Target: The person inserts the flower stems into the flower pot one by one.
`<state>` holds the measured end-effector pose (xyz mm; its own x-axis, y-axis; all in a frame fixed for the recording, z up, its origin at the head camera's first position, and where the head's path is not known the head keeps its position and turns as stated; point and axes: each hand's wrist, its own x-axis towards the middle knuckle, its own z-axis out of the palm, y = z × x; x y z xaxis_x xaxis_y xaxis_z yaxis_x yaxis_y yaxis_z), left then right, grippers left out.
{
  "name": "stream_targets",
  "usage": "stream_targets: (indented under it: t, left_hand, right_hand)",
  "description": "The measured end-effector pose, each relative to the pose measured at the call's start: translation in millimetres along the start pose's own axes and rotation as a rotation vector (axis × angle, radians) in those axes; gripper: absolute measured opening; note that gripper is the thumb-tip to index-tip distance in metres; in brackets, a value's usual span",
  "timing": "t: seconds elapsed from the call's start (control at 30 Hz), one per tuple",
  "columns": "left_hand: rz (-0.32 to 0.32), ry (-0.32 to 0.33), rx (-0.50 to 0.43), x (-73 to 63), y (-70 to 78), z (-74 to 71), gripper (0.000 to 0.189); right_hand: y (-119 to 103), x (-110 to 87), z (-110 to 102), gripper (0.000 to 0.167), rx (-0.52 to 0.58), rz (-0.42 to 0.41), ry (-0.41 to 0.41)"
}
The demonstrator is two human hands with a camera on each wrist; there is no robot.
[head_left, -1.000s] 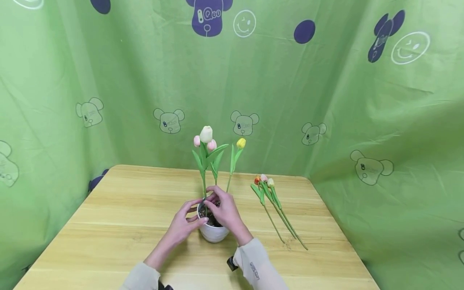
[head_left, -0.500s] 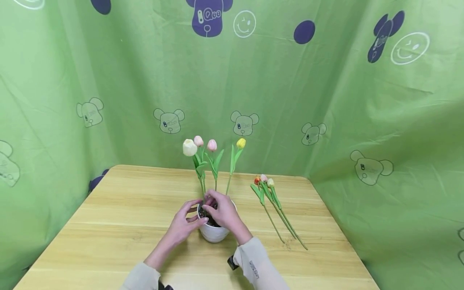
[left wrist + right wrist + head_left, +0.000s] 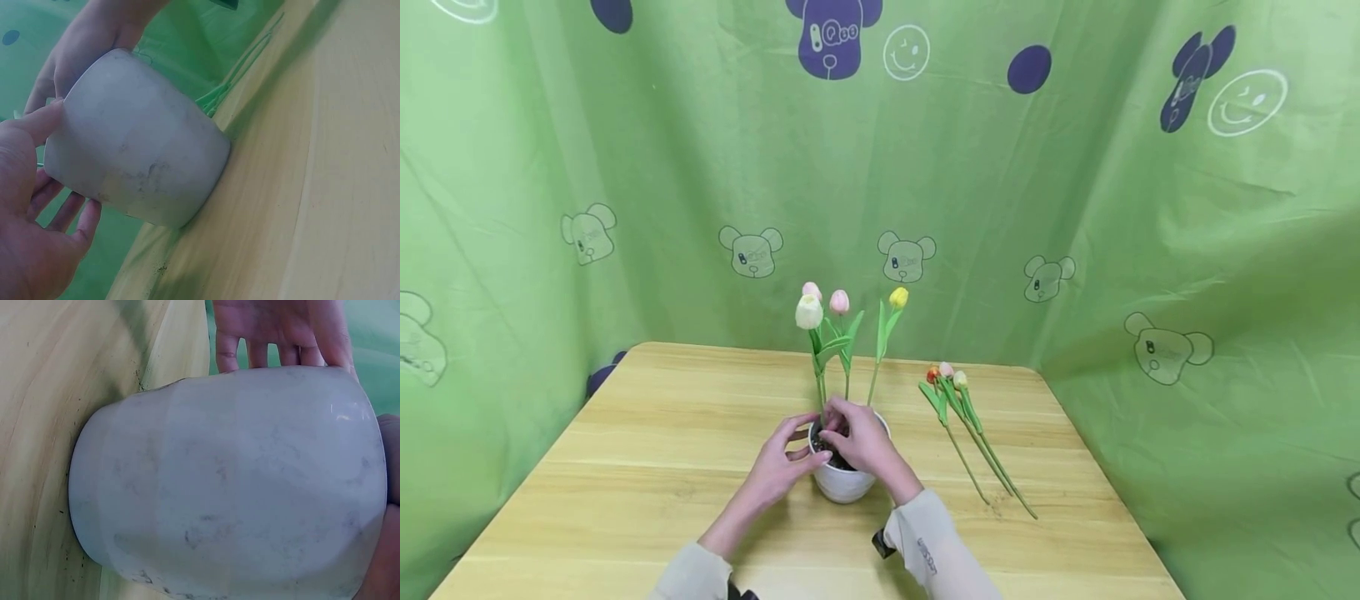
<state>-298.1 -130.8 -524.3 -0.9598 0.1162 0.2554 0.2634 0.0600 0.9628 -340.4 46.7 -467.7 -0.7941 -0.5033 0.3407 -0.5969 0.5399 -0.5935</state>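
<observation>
A white flower pot filled with dark soil stands upright on the table. My left hand holds its left side, with the thumb at the near rim and the fingers around the far side, as the left wrist view shows on the pot wall. Over the soil, my right hand pinches the low stem of a white tulip; the fingertips are partly hidden. Behind it rise two pink tulips and a yellow tulip, upright in the pot. The right wrist view is mostly pot wall.
Several loose tulips, with red, pink and pale heads, lie on the wooden table right of the pot. Specks of soil lie near their stem ends. A green patterned curtain hangs around the table's back and sides.
The white tulip has sunk lower; its head swung left, then partly back to the right. My right hand has dipped slightly towards the soil. The left hand and pot have stayed put.
</observation>
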Motion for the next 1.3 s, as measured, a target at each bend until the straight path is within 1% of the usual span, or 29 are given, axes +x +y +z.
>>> stream_targets:
  t: [0.13,0.27,0.33,0.47,0.6,0.7,0.8,0.9,1.3]
  left_hand:
    - [-0.002,-0.002,0.000,-0.4,-0.5,0.5,0.067]
    - [-0.008,0.000,-0.006,-0.6,-0.1,0.4,0.068]
    - [-0.005,0.002,-0.004,-0.4,-0.3,0.3,0.068]
    - [0.007,0.003,0.013,-0.2,-1.6,0.5,0.067]
    - [0.012,0.001,0.016,0.1,-3.1,0.2,0.067]
    - [0.007,0.003,0.009,0.0,-3.0,-0.3,0.068]
    - [0.007,0.002,0.006,-0.2,-3.0,-0.3,0.068]
    - [0.010,0.004,0.003,-0.6,-3.2,-0.4,0.067]
    - [0.011,0.004,0.002,0.1,-2.0,0.1,0.067]
  right_hand:
    - [0.5,-0.2,1.4,0.016,0.024,0.009,0.017]
    - [0.2,0.3,2.0,0.026,0.038,-0.002,0.037]
    - [0.3,0.5,2.2,0.023,0.042,-0.005,0.054]
    - [0.3,0.4,2.1,0.008,0.065,-0.004,0.096]
    - [-1.1,0.7,1.4,0.007,0.103,-0.021,0.129]
    - [-1.8,0.8,0.8,0.011,0.125,-0.030,0.142]
    - [-1.6,0.8,0.2,0.009,0.142,-0.041,0.140]
    - [0.2,1.4,0.2,0.009,0.135,-0.045,0.123]
    - [2.8,2.9,-1.1,0.006,0.061,-0.023,0.034]
